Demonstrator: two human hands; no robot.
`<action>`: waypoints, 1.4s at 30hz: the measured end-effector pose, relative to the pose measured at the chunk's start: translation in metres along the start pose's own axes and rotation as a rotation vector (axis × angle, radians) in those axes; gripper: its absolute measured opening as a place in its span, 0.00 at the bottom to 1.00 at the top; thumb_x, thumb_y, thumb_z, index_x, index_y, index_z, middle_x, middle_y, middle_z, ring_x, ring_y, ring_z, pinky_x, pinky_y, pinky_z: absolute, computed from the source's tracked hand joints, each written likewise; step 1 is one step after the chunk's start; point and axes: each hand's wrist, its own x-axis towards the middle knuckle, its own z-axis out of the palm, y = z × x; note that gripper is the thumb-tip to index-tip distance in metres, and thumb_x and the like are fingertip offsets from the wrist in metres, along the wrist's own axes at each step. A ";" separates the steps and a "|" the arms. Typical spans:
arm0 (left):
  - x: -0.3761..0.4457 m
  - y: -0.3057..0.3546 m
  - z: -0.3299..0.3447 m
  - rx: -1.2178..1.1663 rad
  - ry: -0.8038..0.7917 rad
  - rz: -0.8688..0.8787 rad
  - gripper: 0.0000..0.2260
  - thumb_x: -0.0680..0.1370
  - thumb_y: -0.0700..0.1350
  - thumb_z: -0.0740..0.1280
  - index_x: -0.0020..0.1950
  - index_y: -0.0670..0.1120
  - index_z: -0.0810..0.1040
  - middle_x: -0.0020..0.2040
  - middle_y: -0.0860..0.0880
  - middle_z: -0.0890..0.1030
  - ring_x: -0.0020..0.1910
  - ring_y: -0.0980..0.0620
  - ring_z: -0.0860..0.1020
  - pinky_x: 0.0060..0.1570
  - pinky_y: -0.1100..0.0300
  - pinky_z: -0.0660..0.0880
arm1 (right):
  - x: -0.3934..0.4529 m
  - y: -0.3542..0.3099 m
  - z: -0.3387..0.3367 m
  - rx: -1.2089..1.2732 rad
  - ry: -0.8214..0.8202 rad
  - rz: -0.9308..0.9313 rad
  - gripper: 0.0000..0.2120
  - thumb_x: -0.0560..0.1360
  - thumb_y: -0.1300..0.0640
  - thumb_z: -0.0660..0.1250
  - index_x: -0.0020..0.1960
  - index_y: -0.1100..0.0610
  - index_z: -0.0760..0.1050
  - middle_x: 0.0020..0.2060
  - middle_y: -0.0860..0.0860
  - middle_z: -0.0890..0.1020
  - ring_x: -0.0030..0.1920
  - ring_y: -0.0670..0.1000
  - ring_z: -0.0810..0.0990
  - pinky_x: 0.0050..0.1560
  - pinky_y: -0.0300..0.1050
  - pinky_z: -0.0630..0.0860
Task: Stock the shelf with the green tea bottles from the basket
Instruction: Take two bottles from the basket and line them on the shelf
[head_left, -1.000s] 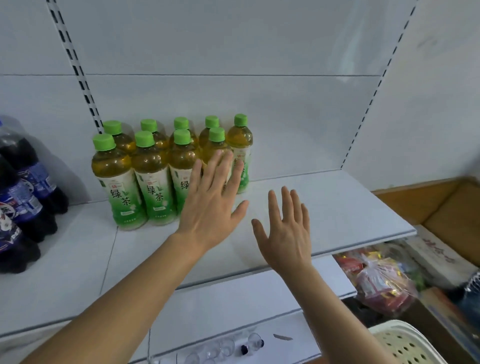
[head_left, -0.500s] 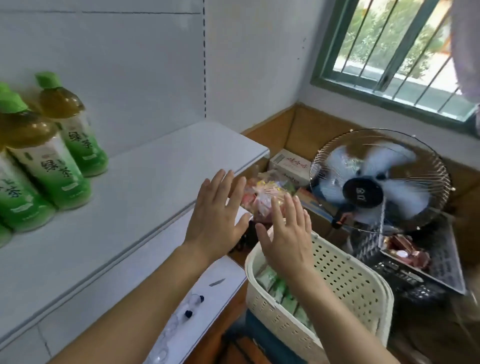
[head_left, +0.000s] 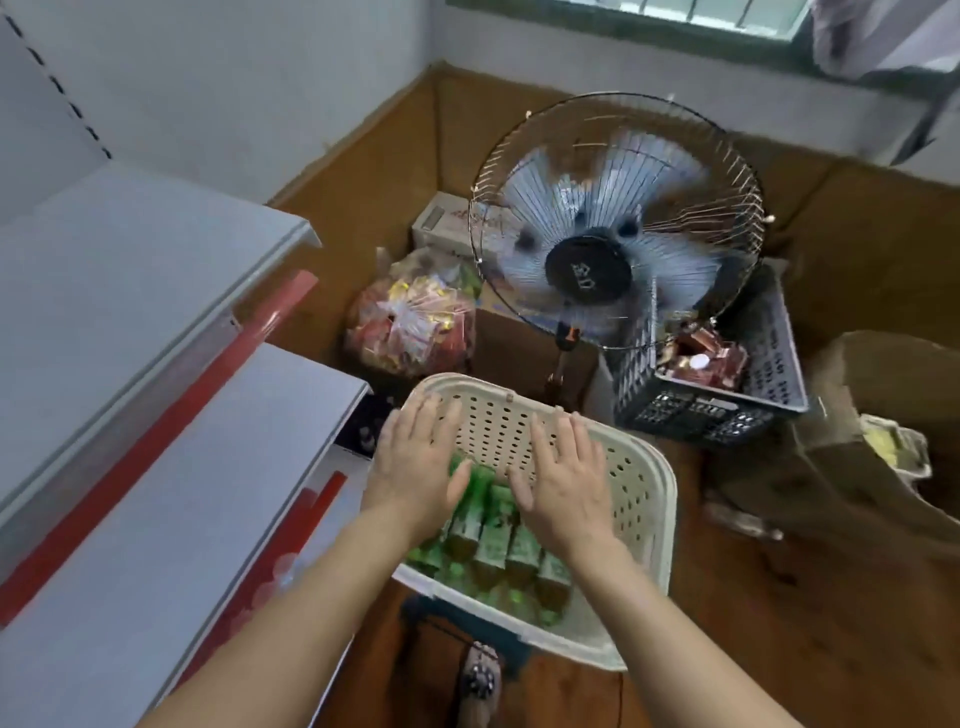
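A cream perforated basket (head_left: 641, 499) stands on the floor to the right of the shelves. Several green tea bottles (head_left: 491, 540) lie side by side in its bottom, green labels up. My left hand (head_left: 415, 462) hovers flat over the basket's left side with straight fingers, holding nothing. Beside it, my right hand (head_left: 563, 478) spreads flat over the middle of the basket, also holding nothing. Both hands partly hide the bottles under them. The white shelf (head_left: 119, 270) fills the left of the view; the stocked bottles are out of sight.
A lower white shelf (head_left: 208, 499) with red price strips juts out beside the basket. Behind the basket stand a floor fan (head_left: 613, 223), a bag of snacks (head_left: 415, 322), a small box and a dark crate (head_left: 727, 395). Cardboard lies at the right.
My view has swung from the shelf down to the basket. Both hands have moved right and down, from above the shelf edge to just over the bottles in the basket.
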 end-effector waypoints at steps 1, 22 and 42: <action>0.003 0.000 0.010 -0.003 -0.044 -0.016 0.36 0.85 0.59 0.62 0.89 0.48 0.54 0.88 0.42 0.56 0.88 0.42 0.51 0.86 0.42 0.48 | 0.001 0.006 0.010 0.003 -0.029 0.017 0.37 0.83 0.36 0.56 0.87 0.54 0.61 0.84 0.63 0.64 0.85 0.66 0.59 0.83 0.68 0.60; 0.050 -0.038 0.207 -0.004 -0.735 -0.238 0.46 0.84 0.66 0.62 0.88 0.52 0.34 0.88 0.39 0.41 0.86 0.31 0.47 0.82 0.35 0.58 | -0.006 0.036 0.214 -0.018 -0.624 0.163 0.42 0.85 0.29 0.47 0.88 0.49 0.33 0.88 0.58 0.40 0.88 0.61 0.39 0.86 0.65 0.44; 0.060 -0.069 0.284 -0.038 -0.824 -0.517 0.47 0.83 0.43 0.70 0.88 0.49 0.36 0.82 0.36 0.65 0.77 0.33 0.71 0.73 0.40 0.72 | -0.023 0.039 0.303 -0.344 -0.782 -0.100 0.58 0.82 0.31 0.64 0.81 0.48 0.18 0.77 0.74 0.24 0.82 0.76 0.30 0.84 0.72 0.41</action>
